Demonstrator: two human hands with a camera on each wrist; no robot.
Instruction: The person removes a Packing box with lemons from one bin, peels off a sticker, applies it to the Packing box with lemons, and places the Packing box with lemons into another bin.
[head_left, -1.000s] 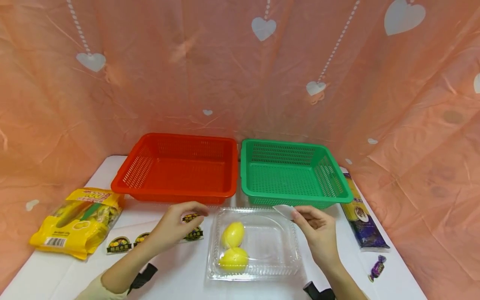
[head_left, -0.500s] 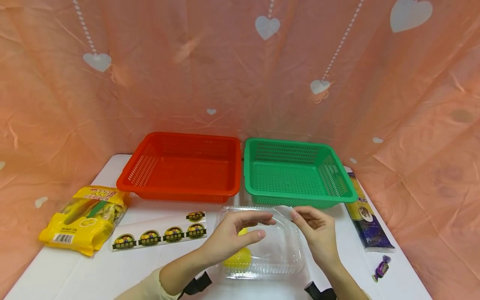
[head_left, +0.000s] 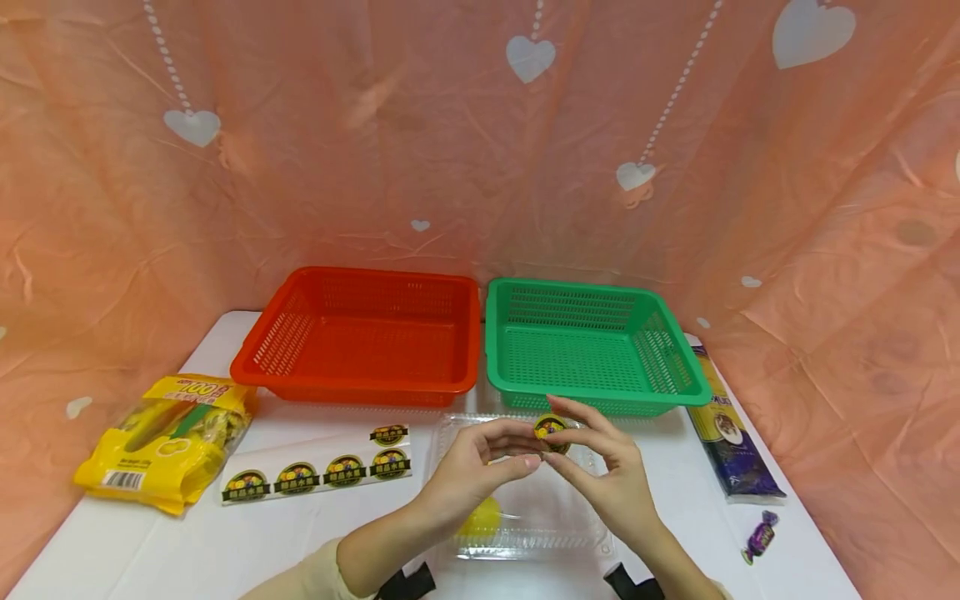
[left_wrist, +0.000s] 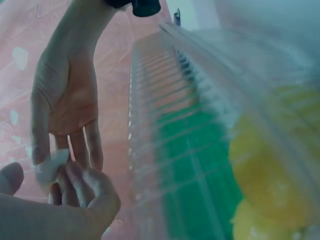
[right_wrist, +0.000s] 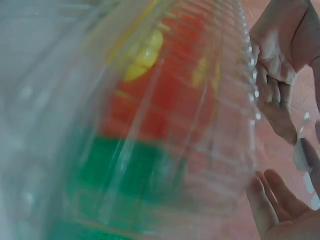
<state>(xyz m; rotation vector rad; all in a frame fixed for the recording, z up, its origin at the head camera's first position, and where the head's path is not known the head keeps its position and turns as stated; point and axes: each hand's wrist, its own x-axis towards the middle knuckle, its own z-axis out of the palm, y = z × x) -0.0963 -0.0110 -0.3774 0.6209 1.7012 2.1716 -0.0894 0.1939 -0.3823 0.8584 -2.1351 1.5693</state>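
Note:
In the head view my right hand pinches a small round sticker, with a fruit print on a dark ground, over the clear plastic clamshell box. Close on its left is my left hand, fingers stretched to the sticker's edge and thumb held apart from them. The sticker's white back shows between both hands in the left wrist view. Inside the box lie two yellow lemons, mostly covered by the left hand; they appear blurred through the plastic in both wrist views.
A sheet of similar stickers lies left of the box, beside a yellow snack bag. Behind stand a red basket and a green basket. A purple-and-yellow packet and a purple wrapped candy lie right.
My left hand has moved right from above the sticker sheet, over the box, to meet the right hand. The sticker has turned, so its printed face now shows instead of its white back.

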